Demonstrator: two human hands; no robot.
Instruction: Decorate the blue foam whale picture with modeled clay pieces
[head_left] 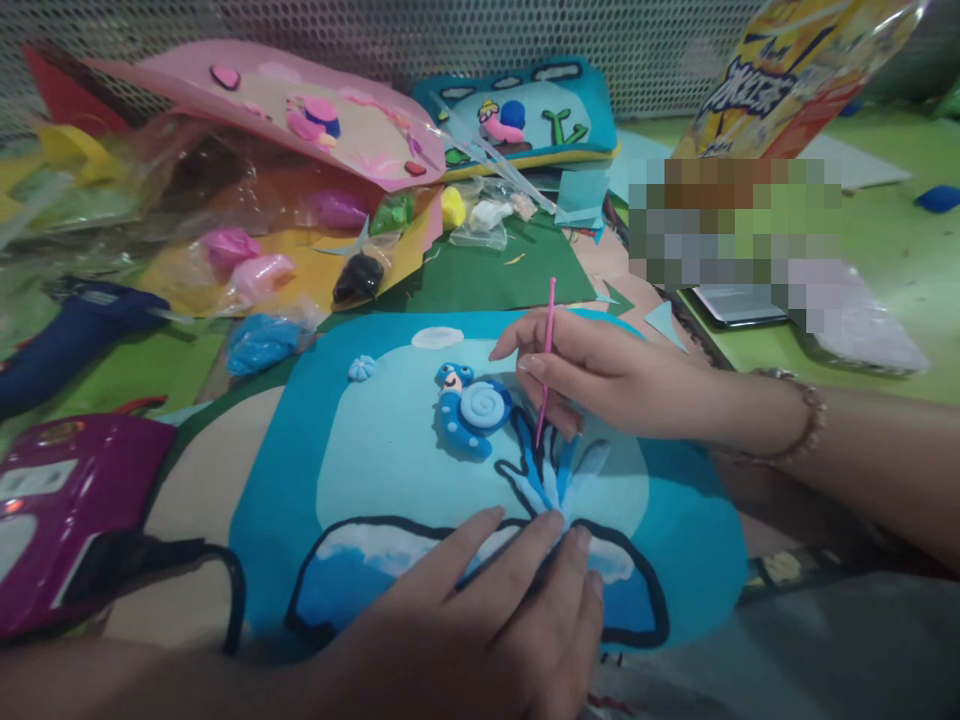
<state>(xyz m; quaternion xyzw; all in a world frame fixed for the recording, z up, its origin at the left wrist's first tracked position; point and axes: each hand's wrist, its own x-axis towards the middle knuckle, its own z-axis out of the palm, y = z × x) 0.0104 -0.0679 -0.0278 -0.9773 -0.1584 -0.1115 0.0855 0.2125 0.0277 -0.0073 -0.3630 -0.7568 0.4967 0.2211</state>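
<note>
On the worktop (915,290), the teal board (270,535) has open room leftward. The left hand (487,610) lies loosely spread; the right hand (607,370) pinches. Outlining the clay plant (553,485) seems in hand, the snail (454,425) crowding its left edge — the pinched pink tool (551,312), tip at a leaf, calls for small, steady presses.

Far left on my feed: blue glue gun (82,330) | nearer my camera: magenta power unit (105,470), black plug (127,562) attached | back: pink clay-decorated panel (255,120) beside teal-bordered snail panel (601,105) | upper right I see a yellow snack bag (780,85)
</note>
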